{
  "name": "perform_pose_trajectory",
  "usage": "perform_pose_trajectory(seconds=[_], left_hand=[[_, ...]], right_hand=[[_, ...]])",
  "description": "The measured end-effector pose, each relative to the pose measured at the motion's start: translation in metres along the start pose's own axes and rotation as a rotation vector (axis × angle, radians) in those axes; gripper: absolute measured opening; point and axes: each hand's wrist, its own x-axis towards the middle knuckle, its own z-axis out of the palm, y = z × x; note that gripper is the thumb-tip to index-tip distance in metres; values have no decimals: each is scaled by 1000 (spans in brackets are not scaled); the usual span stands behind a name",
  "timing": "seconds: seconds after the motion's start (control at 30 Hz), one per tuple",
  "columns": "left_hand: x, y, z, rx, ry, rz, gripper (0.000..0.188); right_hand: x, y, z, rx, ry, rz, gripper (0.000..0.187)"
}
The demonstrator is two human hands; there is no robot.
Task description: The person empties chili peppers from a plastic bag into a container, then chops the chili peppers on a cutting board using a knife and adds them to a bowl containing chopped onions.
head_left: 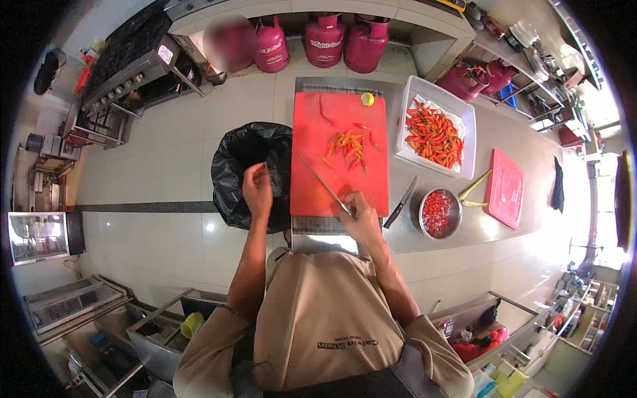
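Observation:
Over the bin lined with a black bag (pixel 229 152), my left hand (pixel 257 189) hangs with its fingertips pressed together. Whatever those fingers hold, if anything, is too small to tell. My right hand (pixel 360 217) grips a knife (pixel 325 186) by its handle at the near edge of the red cutting board (pixel 312 139). The blade slants up and to the left across the board. Beyond it lies a loose pile of red and orange chillies (pixel 350 144). One longer dark red chilli (pixel 324 107) rests near the far left part of the board.
Right of the board, a white tub (pixel 403 149) holds many whole chillies. Closer by are a second knife (pixel 401 204) and a steel bowl (pixel 458 222) of chopped red pieces. A pink lid (pixel 505 189), green stalks (pixel 478 192) and a yellow-green round item (pixel 367 99) lie around.

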Motion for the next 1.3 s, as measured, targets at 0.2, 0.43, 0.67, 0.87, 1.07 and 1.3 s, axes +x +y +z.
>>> perform_pose_trajectory(seconds=[0.2, 0.43, 0.67, 0.87, 1.07, 1.3], left_hand=[[19, 59, 80, 324, -467, 775, 21], [36, 41, 90, 379, -627, 681, 18], [31, 3, -28, 2, -204, 89, 22], [12, -66, -119, -105, -5, -132, 13], [6, -67, -135, -151, -82, -125, 16], [-27, -9, -83, -80, -281, -50, 18]], right_hand=[[-19, -12, -27, 22, 177, 143, 17], [-48, -12, -37, -240, 177, -97, 18], [-76, -29, 24, -193, 33, 251, 24], [-8, -60, 135, -121, -49, -117, 23], [74, -15, 129, -155, -172, -25, 25], [23, -74, 7, -473, -67, -29, 24]])
